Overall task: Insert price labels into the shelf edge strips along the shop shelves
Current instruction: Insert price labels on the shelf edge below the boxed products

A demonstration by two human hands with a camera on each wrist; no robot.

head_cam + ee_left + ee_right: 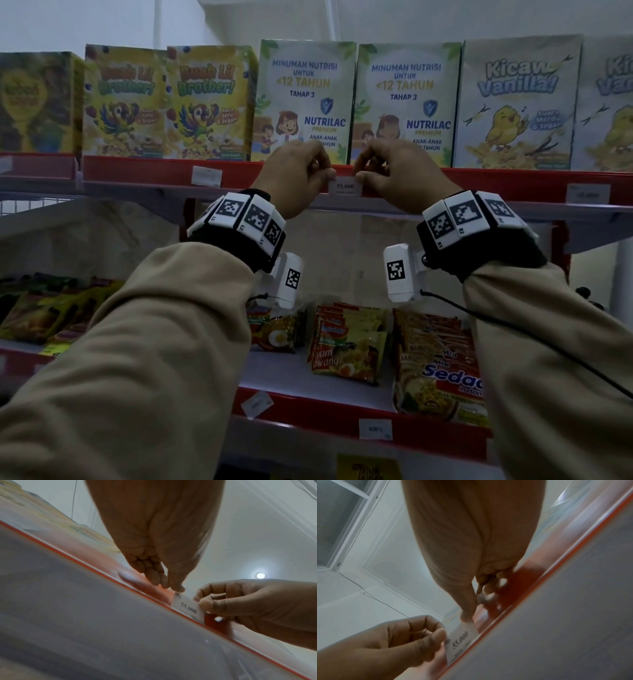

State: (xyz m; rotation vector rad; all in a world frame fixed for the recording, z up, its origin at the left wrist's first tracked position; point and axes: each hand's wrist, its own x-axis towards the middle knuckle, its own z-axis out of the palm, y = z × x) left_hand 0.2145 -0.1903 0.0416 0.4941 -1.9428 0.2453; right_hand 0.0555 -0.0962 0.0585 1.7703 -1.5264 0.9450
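A white price label (345, 187) printed "55.000" sits in the red edge strip (154, 171) of the top shelf, below the Nutrilac boxes. My left hand (330, 173) pinches its upper left corner and my right hand (359, 173) pinches its upper right corner, fingers curled. In the left wrist view, the left thumb tip (178, 588) touches the top corner of the label (187, 608), and the right thumb (209, 604) lies on its other edge. In the right wrist view the label (460, 639) stands between the right thumb (467, 616) and the left thumb (440, 635). The label's lower edge is down in the strip.
Other labels sit in the same strip at the left (206, 176) and right (587, 193). Cereal and milk boxes (303, 99) stand close behind the strip. The shelf below holds noodle packs (346, 346); its red strip carries a straight label (375, 429) and a tilted one (257, 404).
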